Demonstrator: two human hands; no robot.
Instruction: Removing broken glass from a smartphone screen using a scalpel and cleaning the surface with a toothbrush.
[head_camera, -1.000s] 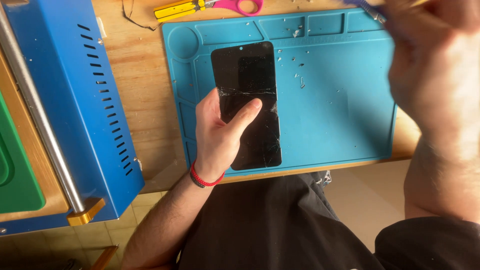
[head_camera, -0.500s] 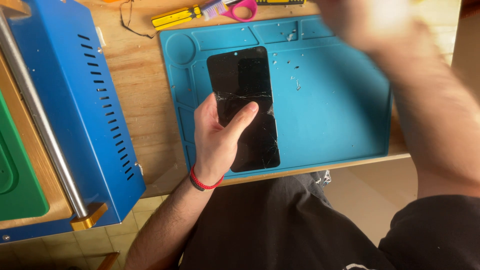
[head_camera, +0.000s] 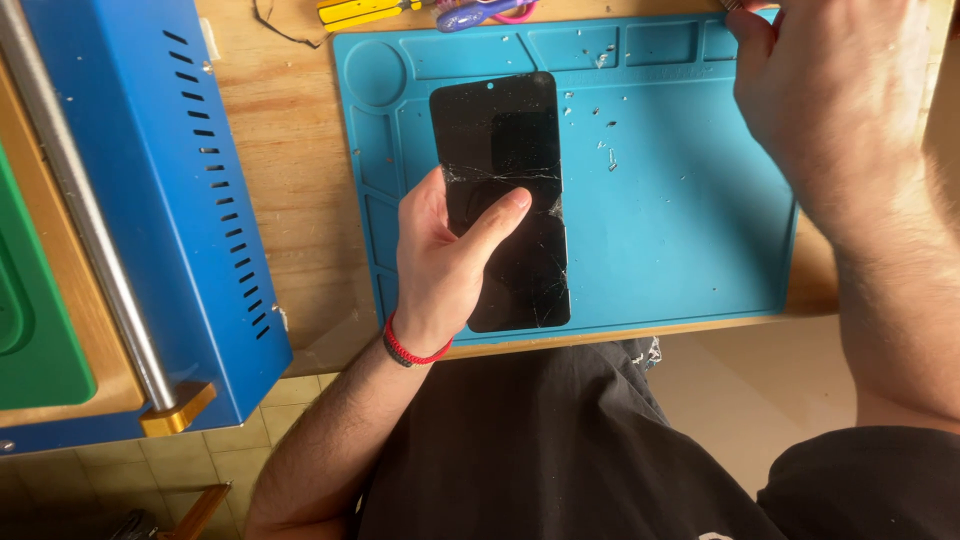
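A black smartphone (head_camera: 505, 165) with a cracked screen lies face up on a blue work mat (head_camera: 690, 230). My left hand (head_camera: 445, 265) grips its lower half, thumb pressed across the cracked glass; a red cord band circles that wrist. My right hand (head_camera: 835, 105) hovers over the mat's upper right corner, fingers curled. A small dark tip shows at its fingers near the top edge, but I cannot make out what it is. Small glass chips (head_camera: 605, 150) lie scattered on the mat right of the phone.
A blue metal machine (head_camera: 150, 190) with vent slots and a steel bar stands at the left on the wooden bench (head_camera: 290, 170). A yellow-handled tool (head_camera: 355, 12) and pink-purple scissors (head_camera: 480, 12) lie behind the mat. Tiled floor shows below.
My right hand has come down from the top right toward the mat's upper right corner. My left hand keeps the phone in the same grip.
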